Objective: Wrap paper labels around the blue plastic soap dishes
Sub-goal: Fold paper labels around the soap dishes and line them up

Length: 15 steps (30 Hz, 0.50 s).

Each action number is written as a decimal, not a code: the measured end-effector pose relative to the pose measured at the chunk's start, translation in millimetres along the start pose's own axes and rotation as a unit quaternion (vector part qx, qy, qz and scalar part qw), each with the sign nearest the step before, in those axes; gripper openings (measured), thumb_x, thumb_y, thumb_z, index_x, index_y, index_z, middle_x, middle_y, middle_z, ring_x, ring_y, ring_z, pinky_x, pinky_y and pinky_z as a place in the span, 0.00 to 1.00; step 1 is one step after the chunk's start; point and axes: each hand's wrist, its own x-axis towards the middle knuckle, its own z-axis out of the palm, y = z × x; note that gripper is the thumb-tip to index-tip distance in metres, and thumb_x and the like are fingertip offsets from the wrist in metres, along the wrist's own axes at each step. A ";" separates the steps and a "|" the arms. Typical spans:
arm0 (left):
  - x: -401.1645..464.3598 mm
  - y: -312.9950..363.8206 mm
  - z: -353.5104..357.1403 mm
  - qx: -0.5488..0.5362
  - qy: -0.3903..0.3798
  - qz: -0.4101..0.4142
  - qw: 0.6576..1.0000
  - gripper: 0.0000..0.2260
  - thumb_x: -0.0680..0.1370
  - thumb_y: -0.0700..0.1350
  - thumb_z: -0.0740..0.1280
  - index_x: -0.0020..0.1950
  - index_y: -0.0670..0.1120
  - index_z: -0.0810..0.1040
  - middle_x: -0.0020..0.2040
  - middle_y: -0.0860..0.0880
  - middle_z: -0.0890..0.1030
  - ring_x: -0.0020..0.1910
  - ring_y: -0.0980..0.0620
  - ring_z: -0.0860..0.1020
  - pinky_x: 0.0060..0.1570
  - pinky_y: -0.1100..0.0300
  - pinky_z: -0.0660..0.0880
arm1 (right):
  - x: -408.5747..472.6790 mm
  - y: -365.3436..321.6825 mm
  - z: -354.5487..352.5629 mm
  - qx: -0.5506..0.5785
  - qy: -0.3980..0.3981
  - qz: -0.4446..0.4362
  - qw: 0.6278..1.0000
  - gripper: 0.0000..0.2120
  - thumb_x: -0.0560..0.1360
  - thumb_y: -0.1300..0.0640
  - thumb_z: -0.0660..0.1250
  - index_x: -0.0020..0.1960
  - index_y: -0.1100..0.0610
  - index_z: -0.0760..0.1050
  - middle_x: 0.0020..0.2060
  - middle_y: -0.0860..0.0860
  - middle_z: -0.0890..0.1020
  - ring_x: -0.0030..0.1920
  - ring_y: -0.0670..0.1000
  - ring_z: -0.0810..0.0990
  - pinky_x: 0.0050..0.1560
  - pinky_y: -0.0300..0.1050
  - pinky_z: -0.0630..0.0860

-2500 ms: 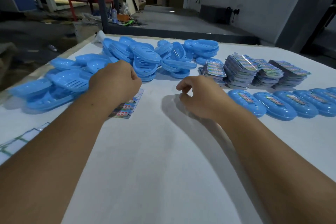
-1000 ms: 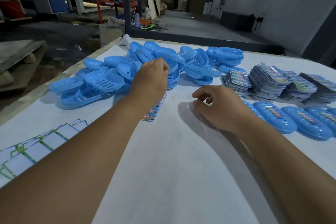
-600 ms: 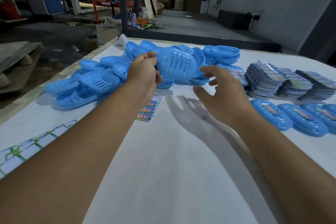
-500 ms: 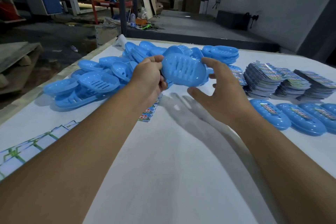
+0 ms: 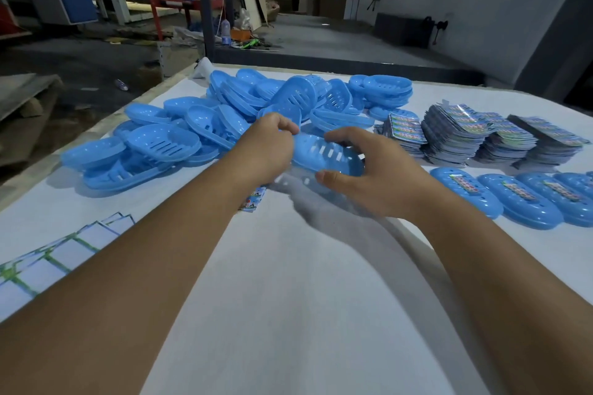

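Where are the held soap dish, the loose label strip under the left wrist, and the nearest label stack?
held soap dish (image 5: 327, 155), head view, slotted top face.
loose label strip (image 5: 253, 200), head view, its visible end.
nearest label stack (image 5: 406, 131), head view, top sheet.

the soap dish held between the two hands is smooth blue plastic with a soft sheen and cut slots. the heap of dishes behind it is the same slightly glossy plastic, some of it faintly see-through at the rims. the surface is covered in a matt white sheet, lightly creased. the stacks of labels are printed paper with a shiny, reflective face. the wrapped dishes carry glossy strips. the white cards look like matt paper with green lines.
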 end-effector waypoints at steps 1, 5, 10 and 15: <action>-2.0 -3.0 1.9 0.084 0.009 0.039 0.996 0.10 0.80 0.44 0.58 0.51 0.54 0.77 0.41 0.51 0.79 0.40 0.48 0.77 0.39 0.56 0.72 | -0.5 0.6 0.2 -0.008 -0.019 0.000 1.000 0.28 0.71 0.44 0.76 0.68 0.45 0.74 0.58 0.40 0.79 0.57 0.47 0.78 0.60 0.43 0.74; -12.0 -7.7 7.7 0.233 0.018 0.086 0.968 0.08 0.78 0.58 0.62 0.50 0.56 0.77 0.46 0.52 0.81 0.49 0.46 0.79 0.50 0.51 0.76 | -2.6 0.1 1.1 -0.035 -0.074 0.005 0.997 0.29 0.71 0.47 0.74 0.70 0.45 0.71 0.59 0.42 0.80 0.56 0.47 0.79 0.58 0.43 0.75; -14.5 -6.7 6.0 0.289 -0.004 0.081 0.954 0.09 0.77 0.60 0.64 0.50 0.58 0.78 0.48 0.53 0.81 0.50 0.46 0.79 0.51 0.50 0.77 | -3.4 -0.1 2.7 -0.046 -0.102 0.014 0.994 0.25 0.70 0.48 0.72 0.66 0.41 0.74 0.53 0.39 0.81 0.49 0.42 0.79 0.46 0.35 0.73; -18.0 -2.6 3.3 0.306 -0.002 0.096 0.947 0.06 0.77 0.56 0.65 0.48 0.56 0.80 0.49 0.51 0.82 0.49 0.46 0.80 0.52 0.49 0.78 | -3.7 -0.9 2.9 -0.050 -0.119 0.015 0.991 0.23 0.70 0.47 0.72 0.65 0.41 0.74 0.52 0.40 0.82 0.49 0.44 0.80 0.50 0.41 0.76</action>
